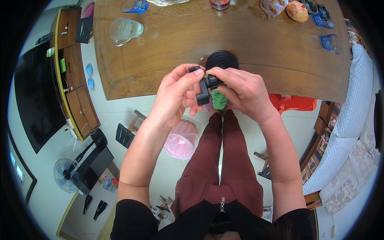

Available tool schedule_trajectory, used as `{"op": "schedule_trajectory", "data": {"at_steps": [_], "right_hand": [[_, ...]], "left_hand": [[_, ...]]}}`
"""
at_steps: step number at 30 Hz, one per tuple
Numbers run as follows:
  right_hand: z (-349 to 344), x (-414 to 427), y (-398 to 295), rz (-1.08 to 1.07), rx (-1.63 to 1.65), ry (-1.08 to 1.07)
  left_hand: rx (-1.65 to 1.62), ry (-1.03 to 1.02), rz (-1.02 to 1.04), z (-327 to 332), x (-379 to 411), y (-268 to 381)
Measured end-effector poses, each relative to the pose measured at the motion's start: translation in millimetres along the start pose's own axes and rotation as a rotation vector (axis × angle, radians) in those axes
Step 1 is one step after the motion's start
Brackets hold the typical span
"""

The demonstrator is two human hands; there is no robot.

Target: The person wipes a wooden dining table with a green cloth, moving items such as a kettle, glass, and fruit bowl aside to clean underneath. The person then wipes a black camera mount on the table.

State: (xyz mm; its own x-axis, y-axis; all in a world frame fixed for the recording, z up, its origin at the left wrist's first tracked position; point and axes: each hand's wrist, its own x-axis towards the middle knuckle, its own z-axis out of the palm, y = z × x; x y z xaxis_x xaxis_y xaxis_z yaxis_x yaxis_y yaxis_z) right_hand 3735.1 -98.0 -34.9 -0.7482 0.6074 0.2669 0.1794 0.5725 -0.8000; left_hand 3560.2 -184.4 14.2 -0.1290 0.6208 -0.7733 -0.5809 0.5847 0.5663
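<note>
Above the table's front edge, my left hand (181,87) holds a black plastic clamp (203,93), which looks like a phone-holder head, with the thumb across its upper jaw. My right hand (244,90) pinches the black ribbed collar (212,81) at the clamp's back between thumb and fingers. Clamp and collar touch; whether they are locked together cannot be seen. Just beyond my fingers lies a round black base (222,59) with ring-shaped ridges, its near part hidden by my right hand.
On the wooden table (180,39) stand a glass pitcher (126,30), blue glasses (330,43) and a round fruit-like item (297,11). A pink lined bin (180,144), a folding stool (126,135) and a red bag (292,103) are on the floor around my legs.
</note>
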Motion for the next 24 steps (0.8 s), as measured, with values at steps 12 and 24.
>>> {"op": "schedule_trajectory", "data": {"at_steps": [12, 24], "right_hand": [[0, 0, 4, -0.003, 0.000, 0.024], [5, 2, -2, 0.015, -0.001, -0.033]], "left_hand": [[0.946, -0.088, 0.957, -16, 2, -16], [-0.441, -0.086, -0.242, -14, 6, -9]]}}
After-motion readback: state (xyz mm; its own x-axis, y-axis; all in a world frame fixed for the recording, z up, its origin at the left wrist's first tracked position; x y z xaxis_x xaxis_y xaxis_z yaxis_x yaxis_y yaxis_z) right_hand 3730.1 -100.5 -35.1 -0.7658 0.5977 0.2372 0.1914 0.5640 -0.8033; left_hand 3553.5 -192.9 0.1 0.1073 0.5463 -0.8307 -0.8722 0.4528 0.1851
